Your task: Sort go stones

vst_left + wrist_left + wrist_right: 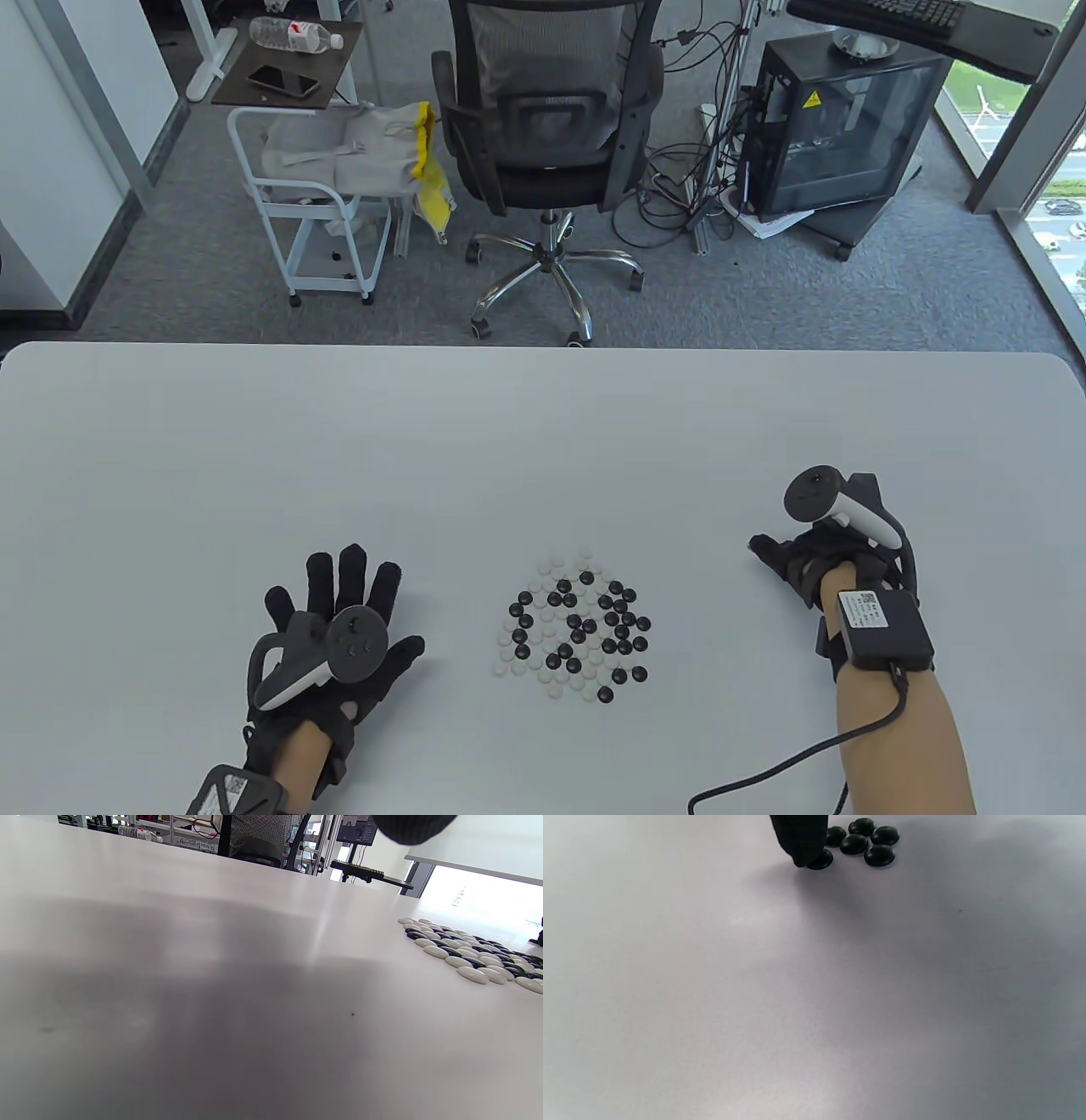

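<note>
Now, stones [577, 626] btwn hands, untouched

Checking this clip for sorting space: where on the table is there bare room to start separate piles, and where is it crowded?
Bare table spans the whole far half, beyond both hands. Bare strips also lie between the left hand and the mixed stones, and between those and the right hand. Crowded: the mixed pile itself, and under the right hand, where black stones cluster at a fingertip.

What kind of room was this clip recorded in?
Most likely an office or lab workspace: a mesh office chair on grey carpet, a black computer tower with loose cables, and a white rolling cart stand behind the white table.
</note>
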